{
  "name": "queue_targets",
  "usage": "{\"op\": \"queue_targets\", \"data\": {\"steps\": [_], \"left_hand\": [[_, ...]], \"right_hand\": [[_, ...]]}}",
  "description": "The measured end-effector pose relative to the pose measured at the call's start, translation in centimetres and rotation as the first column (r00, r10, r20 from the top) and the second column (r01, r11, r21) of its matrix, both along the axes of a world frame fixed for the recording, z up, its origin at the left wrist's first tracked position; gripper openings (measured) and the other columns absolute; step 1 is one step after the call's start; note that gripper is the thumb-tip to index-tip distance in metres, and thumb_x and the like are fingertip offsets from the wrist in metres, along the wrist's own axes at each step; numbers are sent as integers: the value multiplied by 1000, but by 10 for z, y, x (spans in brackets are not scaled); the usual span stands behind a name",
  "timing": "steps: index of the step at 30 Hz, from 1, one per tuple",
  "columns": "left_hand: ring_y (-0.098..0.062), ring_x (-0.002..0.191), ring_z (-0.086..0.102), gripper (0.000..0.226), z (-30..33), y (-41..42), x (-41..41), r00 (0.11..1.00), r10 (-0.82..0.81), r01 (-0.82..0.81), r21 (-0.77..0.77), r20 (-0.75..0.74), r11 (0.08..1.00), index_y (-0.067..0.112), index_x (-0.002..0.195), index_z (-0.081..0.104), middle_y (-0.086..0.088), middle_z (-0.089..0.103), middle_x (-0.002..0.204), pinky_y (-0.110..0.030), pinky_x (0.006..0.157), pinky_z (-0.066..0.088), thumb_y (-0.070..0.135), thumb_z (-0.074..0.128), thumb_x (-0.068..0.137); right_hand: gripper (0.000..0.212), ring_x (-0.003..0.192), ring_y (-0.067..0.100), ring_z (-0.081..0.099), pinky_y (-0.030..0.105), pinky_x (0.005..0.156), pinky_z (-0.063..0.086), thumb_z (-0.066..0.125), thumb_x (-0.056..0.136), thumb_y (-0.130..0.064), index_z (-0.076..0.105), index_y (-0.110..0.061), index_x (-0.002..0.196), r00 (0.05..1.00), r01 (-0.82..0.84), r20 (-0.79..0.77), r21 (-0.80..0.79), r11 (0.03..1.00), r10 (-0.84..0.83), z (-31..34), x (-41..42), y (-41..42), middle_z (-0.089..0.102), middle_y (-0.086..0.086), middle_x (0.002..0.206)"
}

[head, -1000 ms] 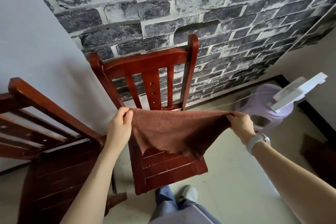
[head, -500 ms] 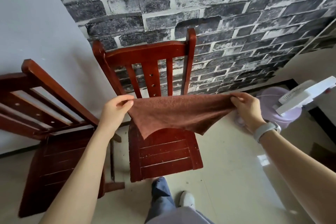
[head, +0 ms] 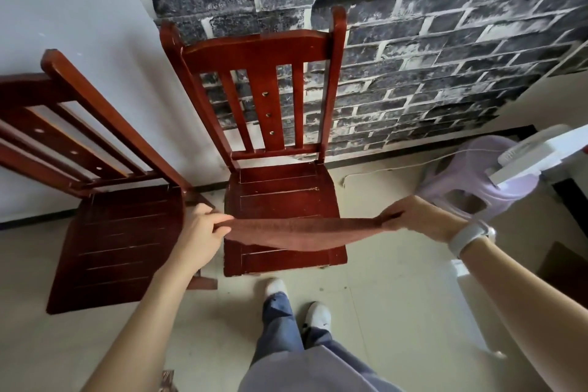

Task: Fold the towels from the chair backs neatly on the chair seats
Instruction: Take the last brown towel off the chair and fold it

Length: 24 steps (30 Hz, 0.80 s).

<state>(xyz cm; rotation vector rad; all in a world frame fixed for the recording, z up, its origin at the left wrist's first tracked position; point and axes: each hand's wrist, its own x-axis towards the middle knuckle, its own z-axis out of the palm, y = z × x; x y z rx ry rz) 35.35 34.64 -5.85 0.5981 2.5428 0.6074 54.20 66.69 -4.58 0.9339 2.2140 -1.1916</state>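
Tiled floor [head: 397, 312], brick-pattern wall [head: 413, 41], two red chairs.
My left hand [head: 199, 232] and right hand [head: 416, 216] pinch the brown towel [head: 302, 234] over the middle chair seat [head: 280, 191]; purple stool [head: 471, 184] at right.

Grey brick-pattern wall [head: 413, 41], pale tiled floor [head: 381, 296], lilac plastic stool [head: 471, 181], white device [head: 541, 153] resting on it

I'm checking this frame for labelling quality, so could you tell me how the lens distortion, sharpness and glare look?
Head view: wide-angle bending bows the left chair and wall lines; the towel and both hands, left and right, are fairly sharp; soft glare on the floor tiles at right.
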Motion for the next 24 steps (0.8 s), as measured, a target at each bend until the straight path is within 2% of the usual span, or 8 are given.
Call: {"op": "queue_targets", "data": {"steps": [3,5,7,9,11,14,22,24], "left_hand": [[-26,113,46,22,-14,-10,6,1000,1,-1,-23,0,1000,3,106,66,-9,45,119,-28,101,29,9,60,86],[-25,114,46,23,-23,-19,10,997,20,-19,-11,71,1000,2,108,65,-9,51,123,-29,99,31,11,57,88],[-23,101,55,21,-30,-30,15,978,82,-89,31,192,996,4,106,63,-10,62,108,-22,84,39,14,55,89],[-23,86,59,11,-37,-40,16,960,162,-183,72,231,980,8,94,63,-8,65,89,-19,68,40,16,57,88],[-23,83,58,15,-44,-43,10,951,233,-255,92,202,962,4,94,62,-9,65,86,-25,70,38,17,58,87],[-23,87,58,20,-57,-36,-11,950,277,-294,112,145,949,0,100,62,-13,66,94,-26,75,37,15,58,88],[-29,91,63,23,-139,6,-116,966,253,-257,97,50,961,0,101,67,-17,70,98,-15,69,32,15,59,87],[-31,96,62,26,-168,17,-142,967,255,-255,74,17,964,3,106,66,-17,69,103,-20,73,36,20,56,89]], "right_hand": [[16,78,20,48,23,57,34,54,85,-8,68,-2,86,961,-266,140,213,940,240,-13,1,-16,57,8,81],[20,99,23,47,26,76,33,47,88,-7,66,0,90,946,-315,168,268,910,278,-26,7,-24,58,8,98],[23,111,24,47,26,85,31,45,90,-8,64,-3,102,963,-261,131,254,931,234,-36,15,-29,57,5,112],[19,91,28,55,28,71,36,45,90,-8,62,-7,99,990,-138,48,228,964,131,-45,22,-36,61,7,93],[15,78,30,56,30,67,38,45,93,-12,60,-11,96,997,-61,-38,252,966,72,-55,20,-41,62,8,81],[15,80,32,59,34,71,44,47,94,-19,59,-14,99,991,35,-131,308,951,6,-71,-2,-44,66,10,86],[25,95,37,54,35,74,40,41,93,-18,57,-15,112,998,52,-41,481,875,-37,-144,-108,-13,60,18,100],[23,93,38,56,36,72,41,42,93,-17,58,-14,110,997,80,-60,492,867,-58,-165,-136,-2,62,19,100]]}}
